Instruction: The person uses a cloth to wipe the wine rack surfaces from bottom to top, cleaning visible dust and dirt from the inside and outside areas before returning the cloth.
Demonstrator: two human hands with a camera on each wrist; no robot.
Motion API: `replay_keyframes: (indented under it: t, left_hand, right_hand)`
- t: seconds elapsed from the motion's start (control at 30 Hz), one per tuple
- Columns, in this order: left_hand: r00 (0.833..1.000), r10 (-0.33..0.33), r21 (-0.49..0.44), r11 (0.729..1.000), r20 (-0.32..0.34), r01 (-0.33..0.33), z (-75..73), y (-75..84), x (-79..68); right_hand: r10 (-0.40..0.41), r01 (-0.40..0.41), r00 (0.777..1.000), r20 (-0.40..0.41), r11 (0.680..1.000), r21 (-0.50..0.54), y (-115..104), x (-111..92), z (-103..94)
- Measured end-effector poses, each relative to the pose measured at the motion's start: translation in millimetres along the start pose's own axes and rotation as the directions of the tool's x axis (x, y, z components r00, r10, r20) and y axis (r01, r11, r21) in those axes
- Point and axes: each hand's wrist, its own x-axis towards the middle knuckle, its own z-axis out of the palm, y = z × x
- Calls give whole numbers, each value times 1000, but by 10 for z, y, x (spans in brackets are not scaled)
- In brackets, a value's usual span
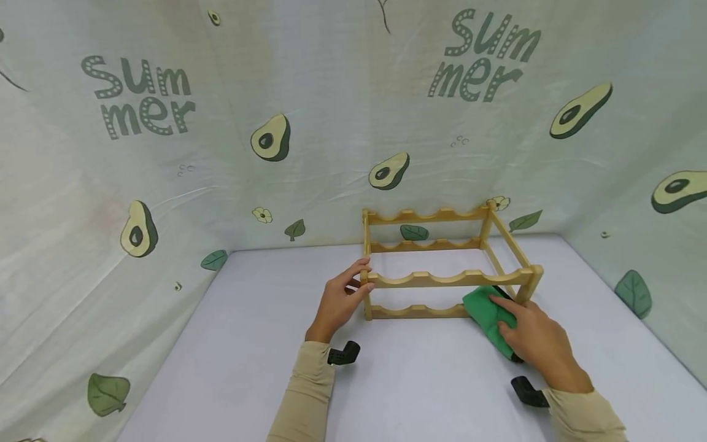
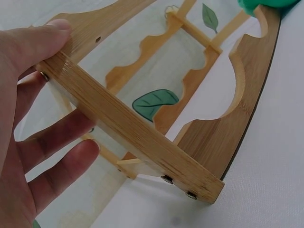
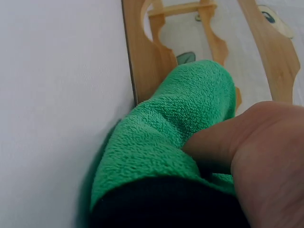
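A light wooden wine rack (image 1: 420,280) with scalloped rails stands toward the back of the table. My left hand (image 1: 338,302) grips its front left corner. In the left wrist view the thumb lies on the upper rail, and the fingers reach behind the upright post (image 2: 128,126). A green cloth (image 1: 486,314) with a dark edge is in my right hand (image 1: 536,337), at the right end of the lower front rail. Up close in the right wrist view, the folded terry cloth (image 3: 147,135) covers the rail's end, with the thumb pressed into it.
The white table (image 1: 232,362) runs back to a hanging fabric sheet (image 1: 326,92) printed with avocados and leaves. More of this sheet closes in the left and right sides. The rack's back stands close to it. A black wrist camera (image 1: 345,353) sits on the left wrist.
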Motion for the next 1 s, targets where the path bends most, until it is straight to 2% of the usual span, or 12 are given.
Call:
replay_keyframes:
  t: [0.17, 0.3, 0.4, 0.53, 0.57, 0.63, 0.7, 0.77, 0.87, 0.93, 1.0]
  left_hand:
    - [1000, 10, -6, 1000, 1, -10, -7, -12, 0]
    - [1000, 25, -11, 1000, 17, -24, -5, -26, 0]
    - [999, 31, -10, 999, 16, -30, -7, -27, 1]
    - [1000, 26, -9, 1000, 14, -25, -12, -28, 12]
    - [1000, 25, -10, 1000, 14, -25, -10, -32, 15]
    - [1000, 25, -8, 1000, 11, -25, -6, -40, 17]
    - [1000, 30, -10, 1000, 7, -30, -1, -50, 17]
    - [999, 33, -8, 999, 3, -33, 4, -57, 14]
    - [1000, 29, -6, 1000, 2, -29, 4, -58, 11]
    - [1000, 24, -9, 1000, 0, -24, 1, -52, 10]
    - [1000, 16, -9, 1000, -1, -16, -2, -44, 10]
  right_hand:
    - [-57, 50, 994, -92, 996, -74, 25, -20, 17]
    - [-115, 89, 974, -196, 987, -135, 56, -51, 24]
    - [-213, 166, 930, -299, 971, -174, 115, -65, 21]
    - [-339, 273, 861, -379, 937, -217, 239, -62, 6]
    - [-355, 291, 851, -387, 932, -215, 271, -61, 4]
    - [-363, 309, 846, -391, 931, -196, 321, -58, 5]
    - [-337, 300, 861, -380, 941, -154, 356, -57, -2]
    - [-252, 236, 905, -343, 968, -87, 374, -62, -24]
    - [-83, 85, 962, -261, 996, -5, 396, -79, -75]
    - [16, -12, 977, -212, 1000, 19, 412, -92, -105]
    - [70, -69, 981, -181, 998, 10, 427, -96, -126]
